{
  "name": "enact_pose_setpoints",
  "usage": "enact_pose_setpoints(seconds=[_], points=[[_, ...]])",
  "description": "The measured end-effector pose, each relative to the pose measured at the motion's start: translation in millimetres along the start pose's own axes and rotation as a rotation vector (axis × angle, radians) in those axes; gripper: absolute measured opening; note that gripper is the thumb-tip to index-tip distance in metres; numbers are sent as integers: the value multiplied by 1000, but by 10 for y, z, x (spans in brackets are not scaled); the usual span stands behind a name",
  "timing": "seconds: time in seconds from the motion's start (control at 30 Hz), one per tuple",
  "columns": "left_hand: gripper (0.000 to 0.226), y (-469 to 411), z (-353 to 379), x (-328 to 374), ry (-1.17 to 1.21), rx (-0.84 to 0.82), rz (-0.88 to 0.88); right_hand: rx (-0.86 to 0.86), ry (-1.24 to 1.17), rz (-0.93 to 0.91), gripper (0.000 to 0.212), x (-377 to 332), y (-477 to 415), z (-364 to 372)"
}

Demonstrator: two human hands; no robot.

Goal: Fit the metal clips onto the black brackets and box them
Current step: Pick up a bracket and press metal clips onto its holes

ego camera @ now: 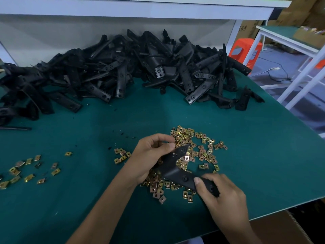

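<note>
A black angled bracket point(175, 170) is held just above a heap of gold metal clips point(202, 152) on the green table point(255, 155). My left hand point(149, 155) grips the bracket's upper end, thumb pressed near its tip. My right hand point(221, 194) grips the lower end, thumb on top beside a screw hole. Whether a clip sits between my left fingers I cannot tell. A big pile of black brackets point(123, 71) lies across the back of the table.
A smaller scatter of clips point(29, 171) lies at the left front. A cardboard box point(281, 229) stands below the table's front right edge. White shelf frames point(299, 80) and an orange stool point(244, 50) stand to the right, off the table.
</note>
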State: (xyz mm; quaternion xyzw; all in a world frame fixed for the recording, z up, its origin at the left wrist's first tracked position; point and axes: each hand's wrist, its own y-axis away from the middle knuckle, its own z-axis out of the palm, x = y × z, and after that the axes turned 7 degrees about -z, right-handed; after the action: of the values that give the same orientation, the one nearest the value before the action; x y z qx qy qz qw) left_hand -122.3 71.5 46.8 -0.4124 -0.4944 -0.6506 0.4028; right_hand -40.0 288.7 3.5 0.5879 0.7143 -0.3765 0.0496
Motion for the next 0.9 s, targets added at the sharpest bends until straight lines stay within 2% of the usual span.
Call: enact_pose_setpoints(seconds=[0.1, 0.33, 0.5, 0.6, 0.9], points=[[10, 2, 27, -13, -13, -15, -7, 12, -48, 34, 26, 0, -20, -19], [7, 54, 71, -18, -193, -5, 165, 40, -134, 90, 28, 0, -63, -35], [34, 90, 49, -2, -302, -36, 203, 43, -173, 132, 29, 18, -95, -43], [40, 91, 78, -35, -359, 5, 242, 39, -189, 158, 25, 15, -96, -48], [32, 86, 122, -95, -362, 80, 265, 31, -194, 166, 26, 7, -90, -47]])
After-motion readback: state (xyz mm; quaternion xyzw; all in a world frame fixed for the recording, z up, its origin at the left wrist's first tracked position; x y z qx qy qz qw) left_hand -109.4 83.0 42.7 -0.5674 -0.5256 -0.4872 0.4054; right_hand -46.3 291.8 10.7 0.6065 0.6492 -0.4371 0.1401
